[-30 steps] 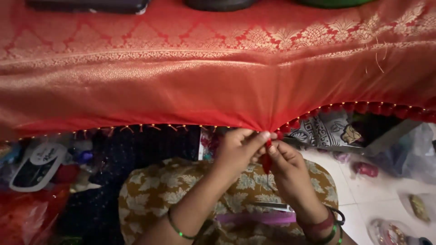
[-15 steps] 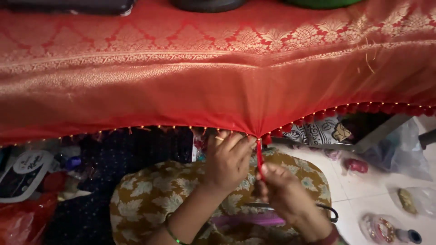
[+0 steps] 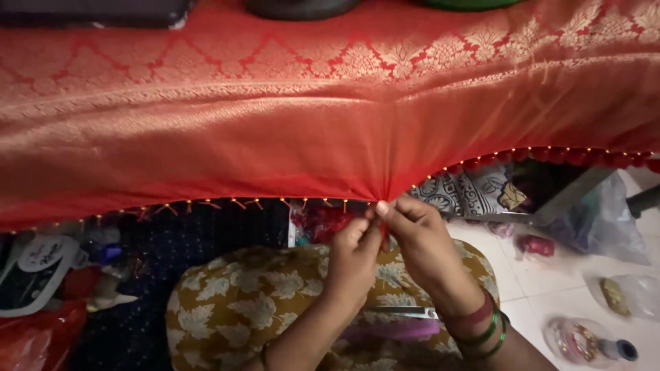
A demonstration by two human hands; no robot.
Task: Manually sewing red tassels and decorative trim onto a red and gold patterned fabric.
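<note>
1. Right now both hands meet at the hem of the red and gold patterned cloth [image 3: 330,130], which hangs over a counter edge toward the person's lap.
2. Left hand [image 3: 354,257]: its fingers are closed in a pinch on the gathered hem and the red thread [image 3: 385,237] just below it.
3. Right hand [image 3: 423,240]: its fingers are likewise pinched shut on the same bunched point of the hem, touching the left hand's fingertips.
4. Done, as far as it shows: to the right of the hands the hem carries a dense row of red tassels with small gold beads [image 3: 550,154]. This stretch looks finished.
5. Left to do, in my judgement: to the left of the hands the hem shows only sparse gold beads and loose thread ends [image 3: 206,205], so that long run seems still to need tassels. I would put the work somewhere short of half.
6. Against half a second ago: the right hand has come up from below to the hem, and the red thread that hung stretched between the hands is now gathered short at the pinch.
7. A floral garment [image 3: 234,309] covers the lap beneath; scissors [image 3: 405,312] lie on it.
</note>
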